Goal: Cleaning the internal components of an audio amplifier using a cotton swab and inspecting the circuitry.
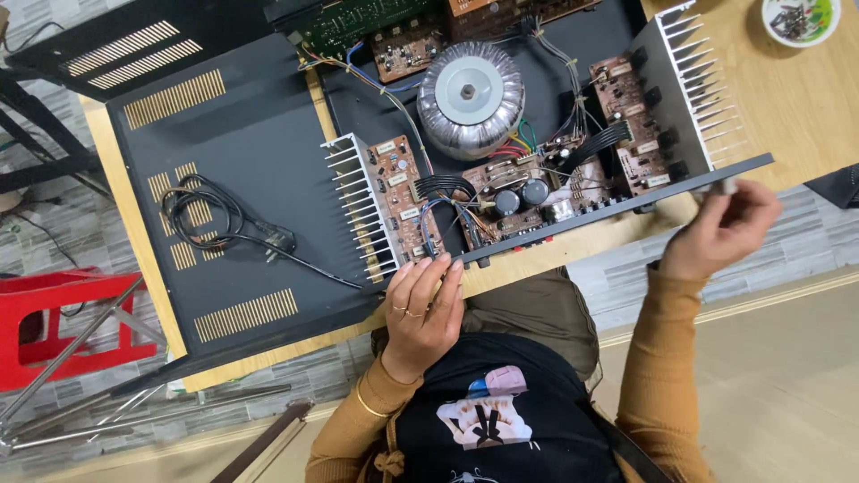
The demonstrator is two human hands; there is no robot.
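Observation:
An opened amplifier chassis [573, 98] lies on a wooden table, with a round silver toroidal transformer [471, 97], brown circuit boards [407, 192] and finned heat sinks [358, 210] inside. My left hand [425, 309] rests its fingertips on the near edge of the chassis by a circuit board and a bundle of black wires; it holds nothing. My right hand [723, 228] pinches the right end of the dark rear panel [626, 204] of the chassis.
The removed black vented cover [242, 143] lies to the left with a coiled black power cord [210, 219] on it. A small bowl of screws [799, 18] sits at the top right. A red stool [63, 326] and metal rods [134, 416] are on the floor at left.

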